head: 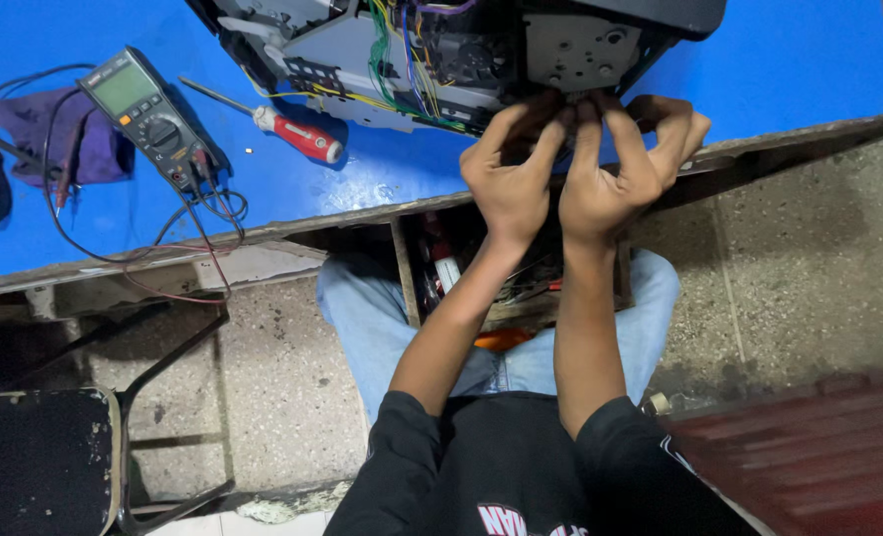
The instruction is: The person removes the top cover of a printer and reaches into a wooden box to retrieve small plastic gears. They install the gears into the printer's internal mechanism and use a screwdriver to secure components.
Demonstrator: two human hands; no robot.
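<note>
Chassis point(441, 60) lies opened on the blue bench point(799, 69). Left hand point(509, 179) and right hand point(615, 169) meet at its near edge, fingertips pressed together, pinching something hidden. Screwdriver point(282, 127) and multimeter point(148, 117) lie left of chassis. Step: fine manipulation; next needs steady pinch.

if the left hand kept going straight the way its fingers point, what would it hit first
The left hand already has its fingertips at the edge of the opened device, so it would likely meet that chassis underside right away, though depth is unclear.

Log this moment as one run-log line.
left hand and right hand: fingers on opened device | screwdriver, multimeter idle on blue table
</note>
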